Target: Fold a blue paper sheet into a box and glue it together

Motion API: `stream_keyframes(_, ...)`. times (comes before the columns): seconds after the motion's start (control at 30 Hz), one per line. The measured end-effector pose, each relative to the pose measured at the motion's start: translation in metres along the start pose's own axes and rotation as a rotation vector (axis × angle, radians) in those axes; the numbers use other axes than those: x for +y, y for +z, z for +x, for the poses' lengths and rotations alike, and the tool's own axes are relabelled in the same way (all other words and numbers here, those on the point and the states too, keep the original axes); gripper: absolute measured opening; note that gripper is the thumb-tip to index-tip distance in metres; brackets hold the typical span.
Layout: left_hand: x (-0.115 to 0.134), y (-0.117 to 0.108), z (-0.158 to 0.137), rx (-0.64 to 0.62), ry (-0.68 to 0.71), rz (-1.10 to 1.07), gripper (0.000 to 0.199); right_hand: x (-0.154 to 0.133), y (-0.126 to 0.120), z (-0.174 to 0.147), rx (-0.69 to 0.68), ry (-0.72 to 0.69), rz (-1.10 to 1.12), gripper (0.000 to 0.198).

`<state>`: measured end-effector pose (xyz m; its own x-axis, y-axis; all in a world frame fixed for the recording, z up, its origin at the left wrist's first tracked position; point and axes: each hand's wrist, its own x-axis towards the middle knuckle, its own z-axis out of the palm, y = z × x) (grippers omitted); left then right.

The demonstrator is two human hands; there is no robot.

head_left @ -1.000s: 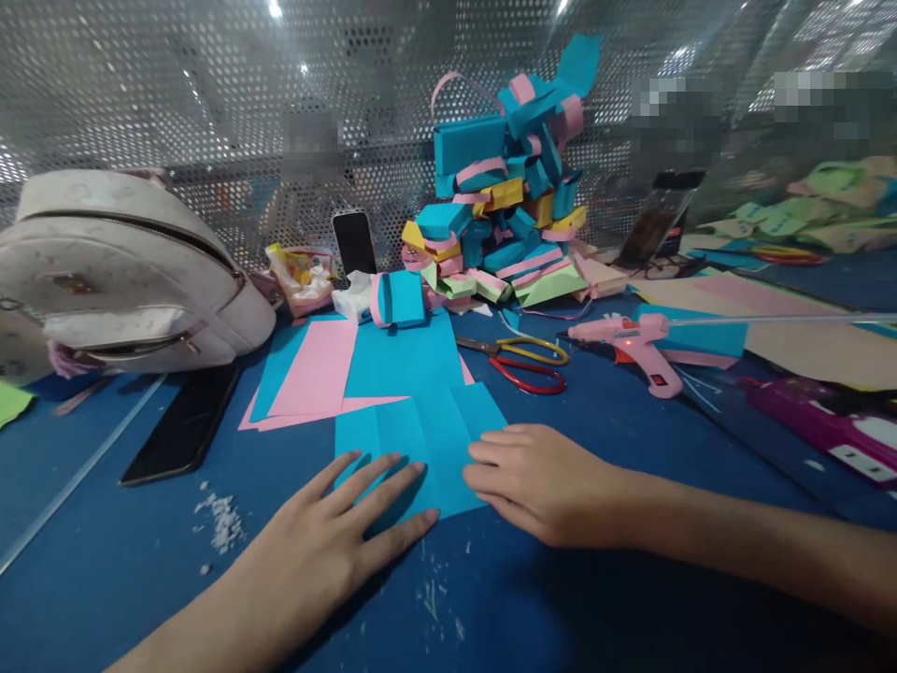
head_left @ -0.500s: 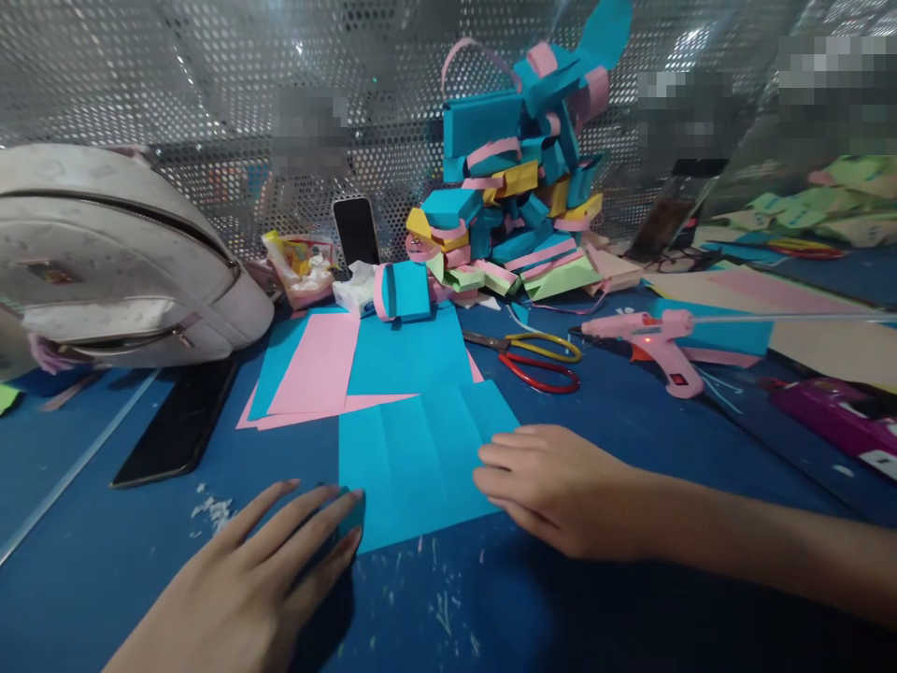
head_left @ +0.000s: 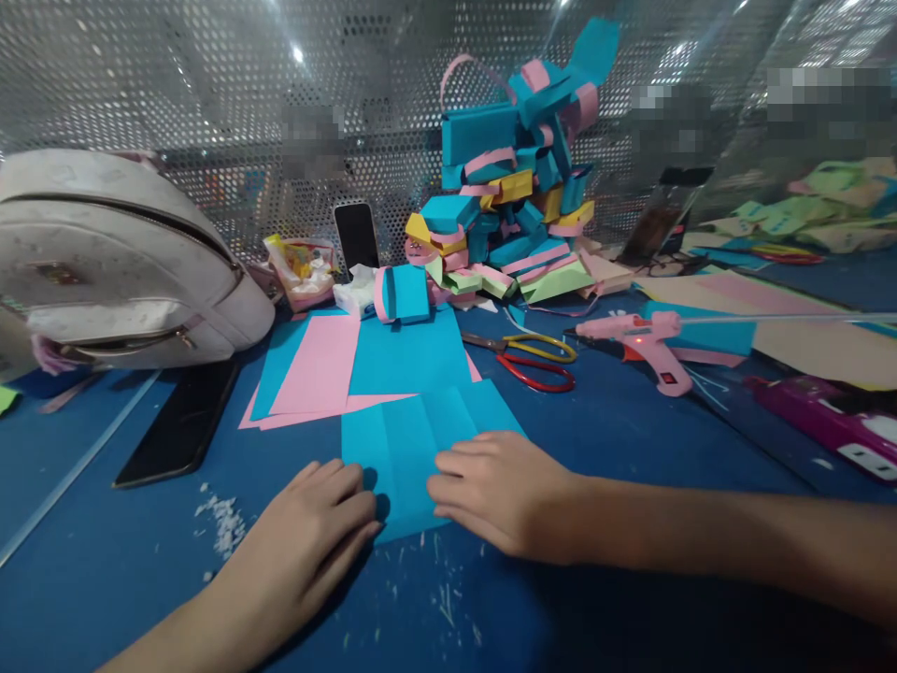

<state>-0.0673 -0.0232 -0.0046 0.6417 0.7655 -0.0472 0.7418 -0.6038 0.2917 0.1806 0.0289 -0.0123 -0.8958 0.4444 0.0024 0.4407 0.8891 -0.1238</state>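
Two curled hands (head_left: 315,528) (head_left: 494,491), grip unclear, on blue paper (head_left: 403,444); dark-blue tabletop (head_left: 392,631), perforated screen (head_left: 217,103) behind

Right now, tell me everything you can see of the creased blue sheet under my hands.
The blue sheet looks like plain paper, with several straight creases running from its far edge towards the near one. It lies nearly flat on the dark blue table, nearer you than layered pink and blue sheets. Your left hand covers its near left corner; your right hand hides part of its right side.
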Motion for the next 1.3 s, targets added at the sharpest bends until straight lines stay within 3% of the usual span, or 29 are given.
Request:
stream_keyframes(0.2, -0.002, -0.004, 0.001, -0.046, 0.04, 0.044, 0.022, 0.003, 0.012, -0.002, 0.105, -0.025, -0.054, 0.018)
stream_keyframes(0.47, -0.008, 0.01, 0.005, 0.179, 0.156, 0.202, 0.024, 0.0, 0.019, -0.004, 0.177, -0.058, -0.143, 0.012)
stream_keyframes(0.63, -0.002, 0.007, 0.002, 0.063, 0.005, 0.029, 0.02, 0.003, 0.018, -0.004, 0.177, -0.079, -0.123, 0.013)
stream_keyframes(0.8, 0.0, 0.007, 0.0, 0.051, -0.059, -0.001, 0.022, 0.004, 0.016, -0.004, 0.156, -0.061, -0.09, 0.013)
stream_keyframes(0.93, -0.004, 0.006, 0.002, 0.061, 0.033, 0.065, 0.02, 0.005, 0.015, -0.004, 0.133, -0.062, -0.073, 0.011)
stream_keyframes(1.3, -0.006, 0.008, 0.01, 0.261, 0.198, 0.42, 0.031, 0.003, 0.016, -0.003, 0.154, -0.079, -0.147, 0.014)
